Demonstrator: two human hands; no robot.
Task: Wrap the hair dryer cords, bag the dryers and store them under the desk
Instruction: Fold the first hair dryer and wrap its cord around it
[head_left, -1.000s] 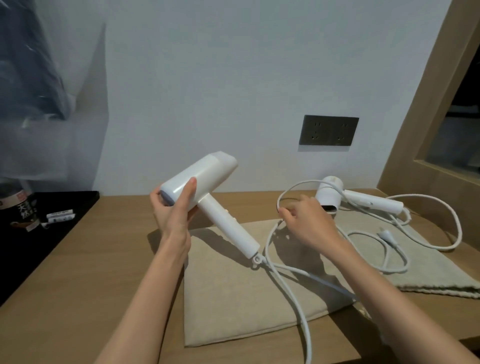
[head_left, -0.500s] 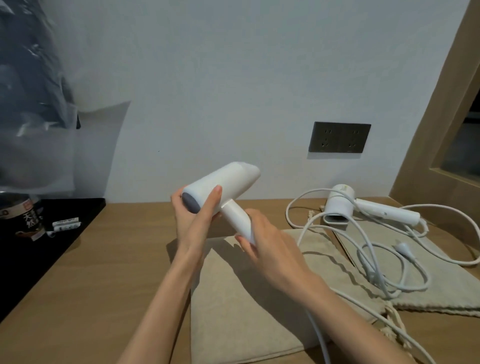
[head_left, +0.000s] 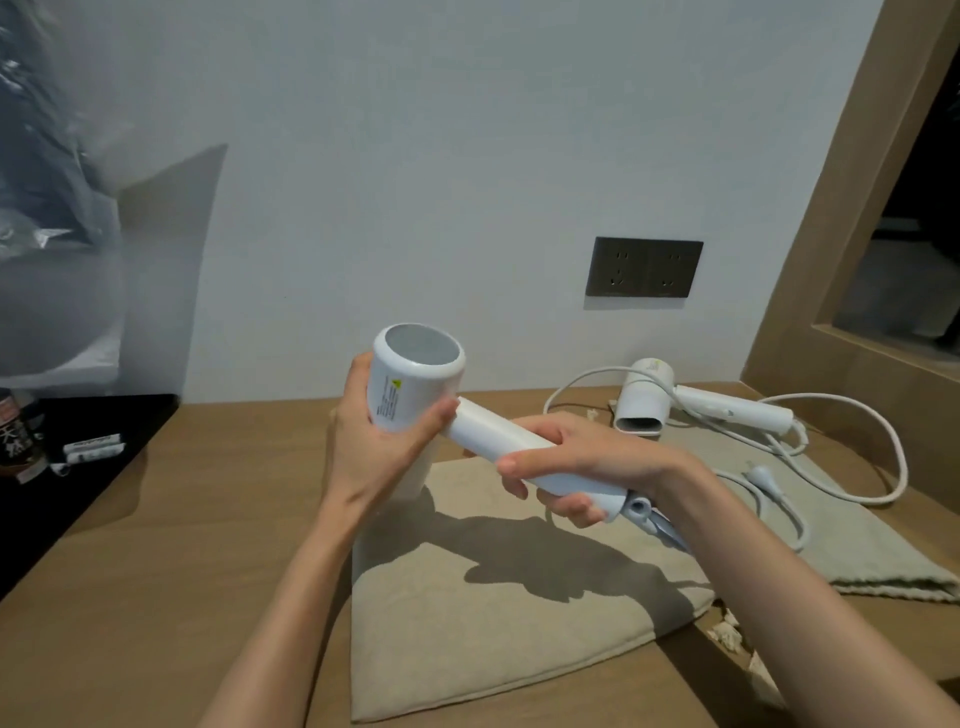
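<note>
A white hair dryer (head_left: 410, 387) is held mid-frame above the wooden desk (head_left: 156, 571). The left hand (head_left: 363, 452) grasps its barrel and the right hand (head_left: 582, 457) wraps round its handle. The barrel's label (head_left: 389, 402) bears a yellow warning triangle, and its small print is illegible. A flat beige cloth bag (head_left: 467, 623) lies below. At right, a second hair dryer (head_left: 644, 402) rests on another bag (head_left: 857, 551) with its cord (head_left: 852, 421) loose. A bottle (head_left: 10, 441) at the left edge shows Chinese characters.
</note>
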